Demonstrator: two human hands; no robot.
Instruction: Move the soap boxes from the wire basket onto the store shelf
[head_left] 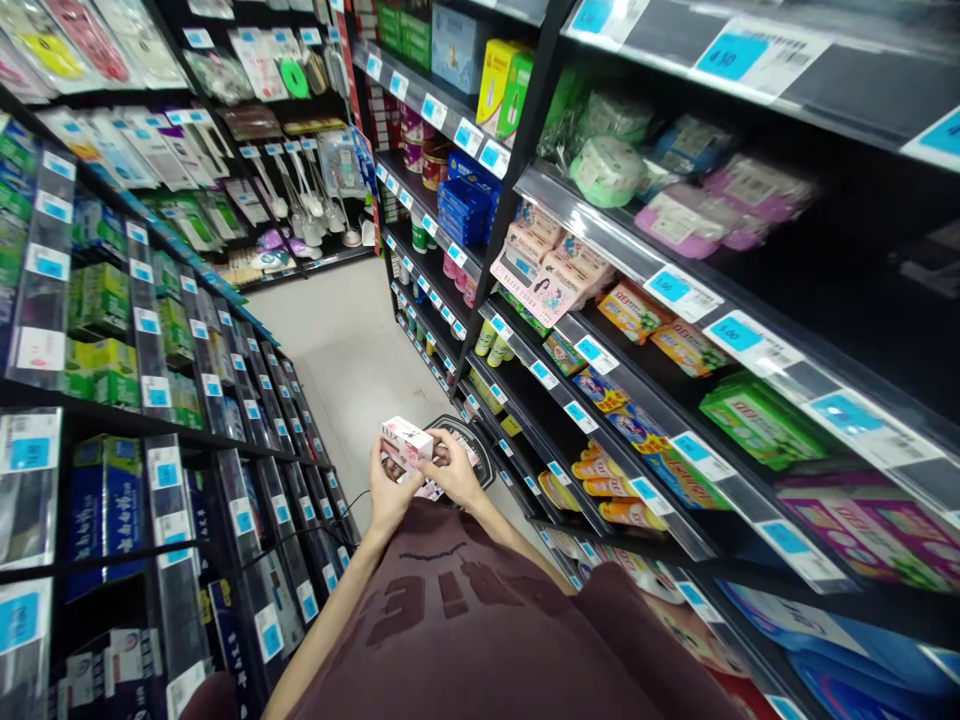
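Observation:
A small white and pink soap box (406, 440) with "LUX" lettering is held in front of my body, above a dark shopping basket (487, 462). My left hand (390, 490) is closed around the box's left side. On the right side, the fingers of my right hand (451, 470) grip the same box, with the thumb near its lower front. Pink and white items show partly inside the basket, mostly hidden behind my hands and the box.
Shelves of boxed toothpaste (105, 505) line the left. On the right are shelves with a pink display carton (544, 285), orange soap packs (634, 310) and green packs (761, 420). Ladles (311, 215) hang at the aisle's far end, beyond the grey floor (330, 330).

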